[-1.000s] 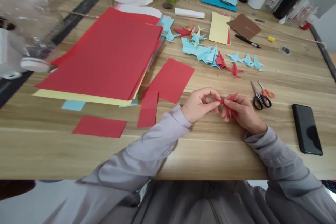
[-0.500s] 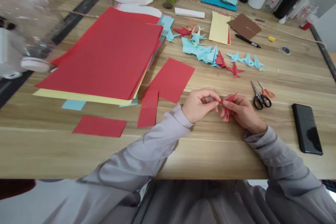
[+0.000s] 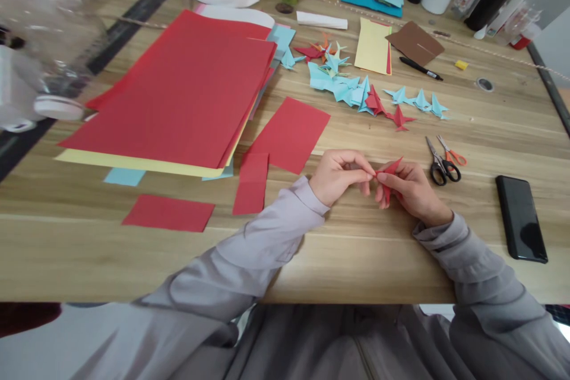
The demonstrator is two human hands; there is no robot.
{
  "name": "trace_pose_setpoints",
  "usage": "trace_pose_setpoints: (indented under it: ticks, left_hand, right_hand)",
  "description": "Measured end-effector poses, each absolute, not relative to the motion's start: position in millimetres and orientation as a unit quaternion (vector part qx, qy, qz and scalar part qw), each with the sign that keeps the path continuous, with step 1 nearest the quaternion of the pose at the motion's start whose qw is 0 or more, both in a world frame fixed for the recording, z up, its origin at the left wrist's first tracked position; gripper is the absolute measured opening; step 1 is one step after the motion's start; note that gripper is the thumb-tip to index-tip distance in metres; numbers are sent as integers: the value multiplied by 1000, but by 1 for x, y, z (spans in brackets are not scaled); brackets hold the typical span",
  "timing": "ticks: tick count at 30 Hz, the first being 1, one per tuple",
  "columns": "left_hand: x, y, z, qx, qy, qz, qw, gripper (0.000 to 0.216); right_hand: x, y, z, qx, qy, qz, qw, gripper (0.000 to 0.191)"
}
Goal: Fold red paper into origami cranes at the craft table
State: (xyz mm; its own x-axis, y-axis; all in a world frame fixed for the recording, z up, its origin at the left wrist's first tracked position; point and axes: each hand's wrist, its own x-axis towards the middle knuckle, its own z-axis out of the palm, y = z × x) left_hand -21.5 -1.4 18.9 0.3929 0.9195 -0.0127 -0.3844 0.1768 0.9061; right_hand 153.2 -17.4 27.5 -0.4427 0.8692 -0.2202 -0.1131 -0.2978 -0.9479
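A stack of large red paper sheets covers the left of a light wooden table, with three cut red paper rectangles just beside it. Small folded light-blue paper figures lie scattered beyond. To the right are two pairs of scissors, a black smartphone and a black pen.

Your hands pinch a small folded piece of matt red paper, over a bench of smooth, pale wood-grain laminate. At upper left of the frame lies a stack of matt red sheets. At right are metal-bladed scissors with plastic handles and a glossy black phone.
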Motion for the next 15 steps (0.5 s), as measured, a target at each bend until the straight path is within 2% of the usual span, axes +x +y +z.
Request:
trace_pose_setpoints:
  ticks: [15]
  left_hand:
    - [-27, 3, 21, 382, 311, 424, 760, 4]
  right_hand:
    - [151, -18, 25, -400, -450, 706, 373, 24]
